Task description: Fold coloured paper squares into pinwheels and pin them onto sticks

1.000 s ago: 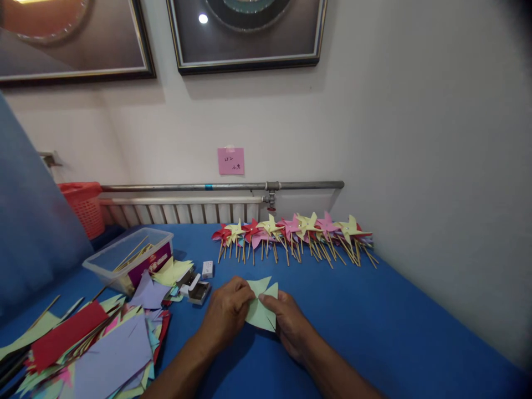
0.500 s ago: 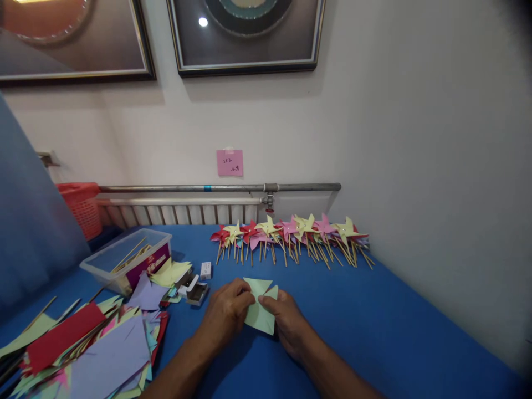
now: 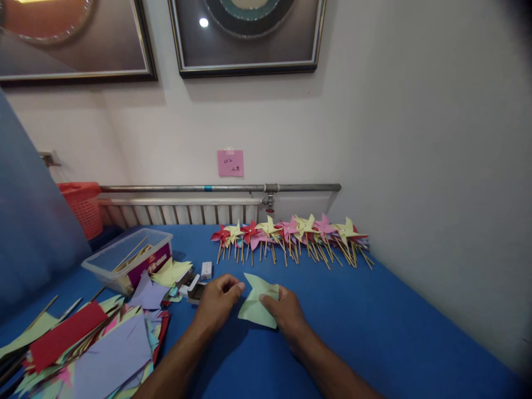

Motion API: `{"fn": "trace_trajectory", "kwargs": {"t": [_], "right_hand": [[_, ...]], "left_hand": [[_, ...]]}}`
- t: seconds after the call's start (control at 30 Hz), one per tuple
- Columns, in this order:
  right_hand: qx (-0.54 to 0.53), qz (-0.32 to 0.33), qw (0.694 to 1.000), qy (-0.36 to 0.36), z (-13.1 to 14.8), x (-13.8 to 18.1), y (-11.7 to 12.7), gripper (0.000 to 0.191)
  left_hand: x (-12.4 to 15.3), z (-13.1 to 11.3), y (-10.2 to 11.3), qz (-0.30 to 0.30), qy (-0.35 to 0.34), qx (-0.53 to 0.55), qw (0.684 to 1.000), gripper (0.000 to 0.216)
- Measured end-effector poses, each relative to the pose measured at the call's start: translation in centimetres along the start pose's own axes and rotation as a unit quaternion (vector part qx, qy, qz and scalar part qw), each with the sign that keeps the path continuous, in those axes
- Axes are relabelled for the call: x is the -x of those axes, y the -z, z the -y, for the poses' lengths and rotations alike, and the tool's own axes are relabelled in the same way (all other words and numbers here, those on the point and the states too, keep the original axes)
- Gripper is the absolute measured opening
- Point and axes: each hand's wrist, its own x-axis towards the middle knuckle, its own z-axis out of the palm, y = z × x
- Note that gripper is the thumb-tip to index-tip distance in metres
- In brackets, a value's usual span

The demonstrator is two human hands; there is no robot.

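Table point(image 3: 394, 332), blue, lower frame; paper pile point(image 3: 112, 349), lower left; pinwheels point(image 3: 305, 223), row right of centre; tub point(image 3: 150, 270), left; right hand point(image 3: 291, 313), pinching green paper point(image 3: 255, 307), lower centre; left hand point(image 3: 218, 302), fingers curled, just left of it, contents cannot be told; white box point(image 3: 206, 270), mid-frame.

The person's bare left hand point(image 3: 216, 302) has let go of the pale green slit paper point(image 3: 255, 307) and shifted leftward, now partly covering the small open grey-and-white box point(image 3: 194, 293).
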Motion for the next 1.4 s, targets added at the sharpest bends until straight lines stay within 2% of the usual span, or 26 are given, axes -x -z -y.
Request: {"fn": "trace_trajectory", "kwargs": {"t": [0.03, 0.1, 0.23, 0.4, 0.7, 0.83, 0.97, 1.13, 1.23, 1.4], "right_hand": [[0.005, 0.008, 1.0, 0.001, 0.0, 0.1, 0.0, 0.022], [0.013, 0.024, 1.0, 0.004, 0.0, 0.4, -0.2, 0.02], [0.021, 0.035, 0.999, -0.004, 0.1, 0.9, -0.6, 0.021], [-0.041, 0.078, 0.996, -0.026, -0.4, 1.1, -1.1, 0.037], [-0.063, 0.102, 0.992, -0.033, -1.1, 0.9, -1.1, 0.053], [-0.059, 0.127, 0.99, -0.033, -1.1, 0.9, -1.1, 0.05], [-0.034, 0.124, 0.991, -0.038, -1.0, 1.0, -1.1, 0.048], [-0.046, 0.129, 0.99, -0.026, 0.3, 1.7, -1.0, 0.045], [-0.071, 0.119, 0.99, -0.016, 1.2, 2.3, -1.1, 0.04], [-0.138, 0.12, 0.983, -0.033, 2.0, 2.8, -1.4, 0.042]], "left_hand": [[-0.2, 0.2, -0.1, 0.023, 0.05, 0.036, 0.998, 0.031], [-0.4, 0.7, -0.3, 0.074, 0.108, 0.093, 0.987, 0.035], [-0.3, 1.6, -0.9, 0.103, 0.134, 0.141, 0.976, 0.031], [-0.2, 1.7, -1.0, 0.107, 0.164, 0.175, 0.965, 0.028], [-0.1, 1.2, -0.9, 0.115, 0.178, 0.19, 0.959, 0.024], [0.0, 1.1, -0.9, 0.123, 0.178, 0.19, 0.958, 0.025], [-0.1, 1.7, -1.1, 0.135, 0.167, 0.201, 0.956, 0.027], [-0.3, 2.4, -1.4, 0.11, 0.175, 0.191, 0.96, 0.029], [-0.2, 1.7, -1.3, 0.109, 0.187, 0.201, 0.955, 0.031], [0.1, 0.3, -1.1, 0.105, 0.195, 0.199, 0.955, 0.029]]}}
